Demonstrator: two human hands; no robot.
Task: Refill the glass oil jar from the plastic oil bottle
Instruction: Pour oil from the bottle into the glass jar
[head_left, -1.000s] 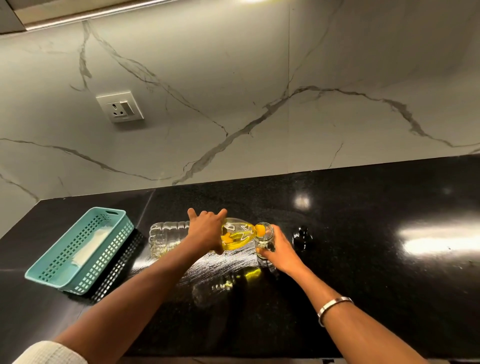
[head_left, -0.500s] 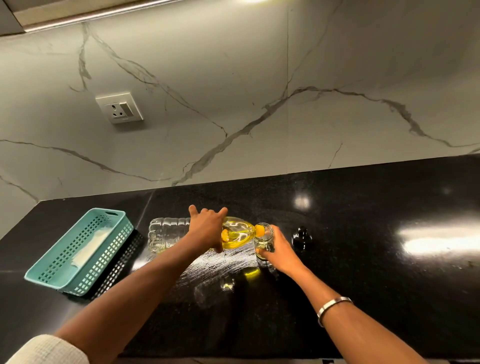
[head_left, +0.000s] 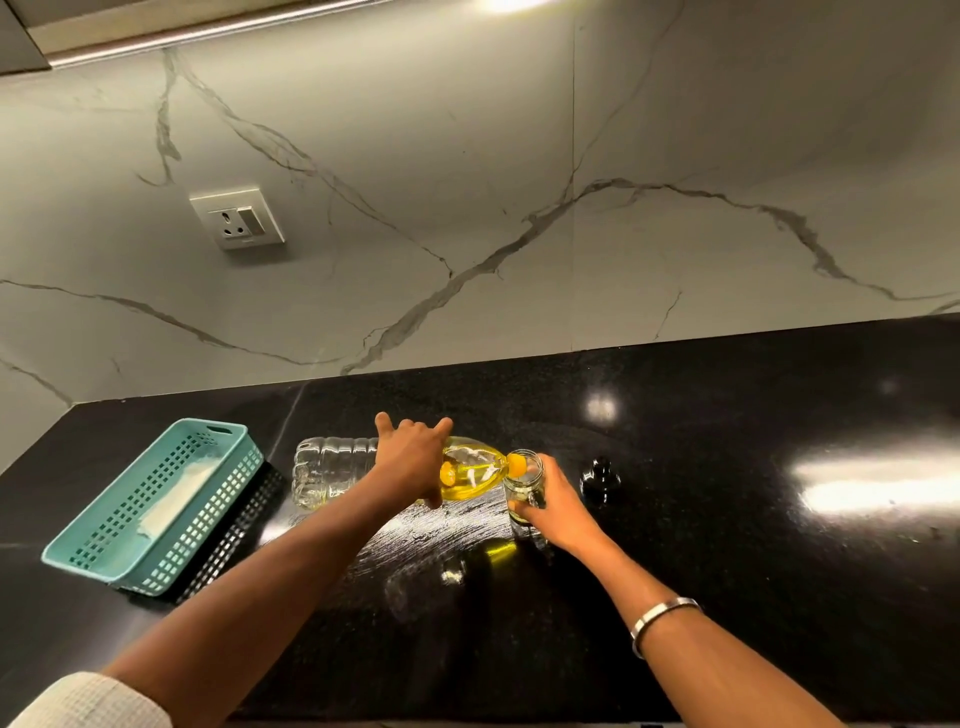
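My left hand (head_left: 413, 457) grips the clear plastic oil bottle (head_left: 337, 470) around its middle. The bottle lies tipped nearly flat, its orange neck at the mouth of the small glass oil jar (head_left: 524, 480). Yellow oil has pooled in the bottle's shoulder near the neck. My right hand (head_left: 558, 501) holds the jar from the right side, upright above the black counter. The jar's lower part is hidden by my fingers. A dark round lid (head_left: 600, 475) sits on the counter just right of the jar.
A teal perforated plastic basket (head_left: 156, 506) with something white inside stands at the left on the black counter (head_left: 727, 519). A marble backsplash with a wall socket (head_left: 237, 217) rises behind. A metal bangle (head_left: 660, 621) circles my right wrist.
The bottle's base has risen slightly, so the bottle lies flatter and more oil sits at the neck. Both hands keep their grips in about the same place.
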